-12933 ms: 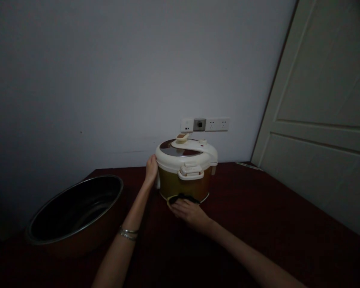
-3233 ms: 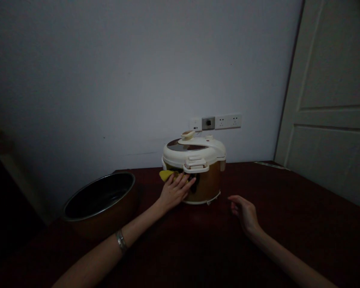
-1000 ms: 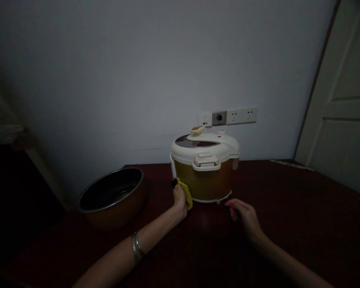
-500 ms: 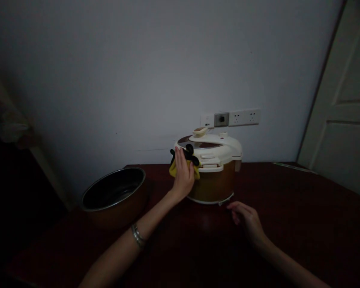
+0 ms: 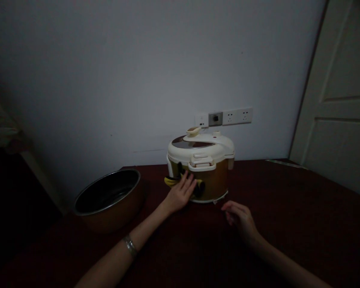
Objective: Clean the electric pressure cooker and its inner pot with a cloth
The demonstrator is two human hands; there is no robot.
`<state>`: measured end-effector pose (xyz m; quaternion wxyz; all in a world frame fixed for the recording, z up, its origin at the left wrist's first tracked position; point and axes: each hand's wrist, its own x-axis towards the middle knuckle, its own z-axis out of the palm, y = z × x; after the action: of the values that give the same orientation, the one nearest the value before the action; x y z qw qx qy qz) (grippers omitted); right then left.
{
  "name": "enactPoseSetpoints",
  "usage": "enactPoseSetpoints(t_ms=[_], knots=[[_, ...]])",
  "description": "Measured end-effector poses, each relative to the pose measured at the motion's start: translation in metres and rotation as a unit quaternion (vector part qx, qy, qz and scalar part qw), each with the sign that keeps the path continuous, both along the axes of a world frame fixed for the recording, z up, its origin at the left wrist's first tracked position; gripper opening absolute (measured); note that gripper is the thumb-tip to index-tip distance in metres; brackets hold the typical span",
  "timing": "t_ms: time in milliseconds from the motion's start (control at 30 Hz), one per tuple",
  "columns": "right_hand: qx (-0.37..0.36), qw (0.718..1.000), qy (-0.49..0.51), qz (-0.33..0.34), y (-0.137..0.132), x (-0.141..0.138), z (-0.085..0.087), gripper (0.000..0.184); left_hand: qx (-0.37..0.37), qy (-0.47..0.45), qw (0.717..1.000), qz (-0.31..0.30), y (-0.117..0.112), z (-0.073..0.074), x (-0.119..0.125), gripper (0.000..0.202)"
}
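Note:
A rice cooker (image 5: 211,176) with a cream lid and a golden-brown body stands on the dark red table (image 5: 288,224) near the wall. My left hand (image 5: 180,194) presses a yellow and black cloth (image 5: 171,181) flat against the cooker's lower left front, fingers stretched over it. My right hand (image 5: 239,218) rests on the table just in front of the cooker's right side, fingers loosely curled and holding nothing. It does not touch the cooker.
A large metal basin (image 5: 108,198) sits on the table to the left of the cooker. A row of wall sockets (image 5: 223,117) is behind the cooker. A white door (image 5: 339,104) stands at the right.
My left hand has slid the cloth from the lid's left rim down to the cooker's lower body. My right hand has stayed on the table.

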<state>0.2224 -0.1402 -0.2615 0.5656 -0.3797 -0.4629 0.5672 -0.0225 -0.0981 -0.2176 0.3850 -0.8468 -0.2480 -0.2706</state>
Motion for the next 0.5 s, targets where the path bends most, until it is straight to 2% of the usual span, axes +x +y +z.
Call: enactPoseSetpoints(t_ms=[100, 200, 267, 333, 500], knots=[[-0.001, 1.0, 0.02, -0.01, -0.003, 0.002, 0.001, 0.02, 0.012, 0.191, 0.979, -0.074, -0.006, 0.002, 0.013, 0.047], [0.004, 0.999, 0.039, -0.029, -0.003, 0.007, 0.0, 0.019, 0.034, 0.265, 0.96, -0.077, -0.005, 0.007, 0.032, 0.044], [0.011, 0.998, 0.049, -0.044, -0.002, 0.01, 0.0, 0.017, 0.033, 0.277, 0.958, -0.065, -0.004, 0.01, 0.048, 0.045], [0.011, 0.997, 0.055, -0.061, 0.0, 0.014, 0.0, 0.016, -0.005, 0.264, 0.963, -0.057, -0.003, 0.011, 0.066, 0.045], [0.014, 0.995, 0.059, -0.084, 0.007, 0.023, -0.001, 0.017, -0.203, 0.148, 0.967, -0.039, -0.002, -0.003, 0.116, 0.042]])
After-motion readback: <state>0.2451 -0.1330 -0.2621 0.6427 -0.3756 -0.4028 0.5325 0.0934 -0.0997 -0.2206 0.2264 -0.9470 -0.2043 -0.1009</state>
